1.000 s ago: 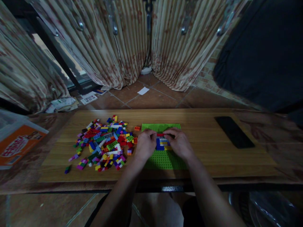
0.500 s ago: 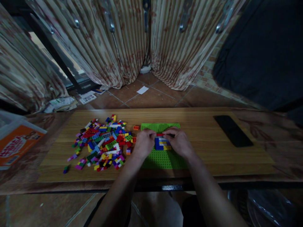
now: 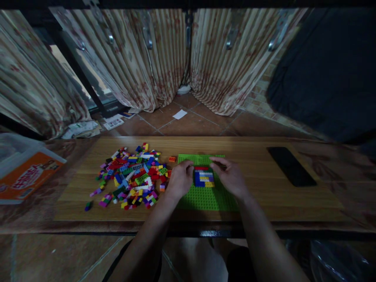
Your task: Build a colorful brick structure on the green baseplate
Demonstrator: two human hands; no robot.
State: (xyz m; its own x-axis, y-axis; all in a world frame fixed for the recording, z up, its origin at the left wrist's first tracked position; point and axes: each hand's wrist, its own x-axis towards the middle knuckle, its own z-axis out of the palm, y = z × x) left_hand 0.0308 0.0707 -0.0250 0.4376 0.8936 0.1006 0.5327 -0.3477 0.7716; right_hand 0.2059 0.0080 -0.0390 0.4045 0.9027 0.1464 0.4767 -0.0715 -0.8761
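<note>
A flat block of toy bricks (image 3: 205, 179) in blue, white, yellow and lilac, with a red row along its far edge, sits on the green baseplate (image 3: 205, 199). My left hand (image 3: 180, 178) is over the plate's left side, at the left end of the red row. Its fingers are curled, with a small gap between thumb and forefinger and nothing visible in it. To the right of the block, my right hand (image 3: 230, 176) has thumb and forefinger apart, holding nothing.
A spread of loose bricks (image 3: 132, 176) covers the left part of the wooden board (image 3: 258, 203). Two orange bricks lie between the spread and the plate. On the right lies a black phone (image 3: 290, 166). A plastic tub with an orange label (image 3: 32, 178) stands far left.
My right hand has let go of the red row and drawn back to the right, its fingers parting. The left fingers have loosened slightly. The camera view has shifted a little.
</note>
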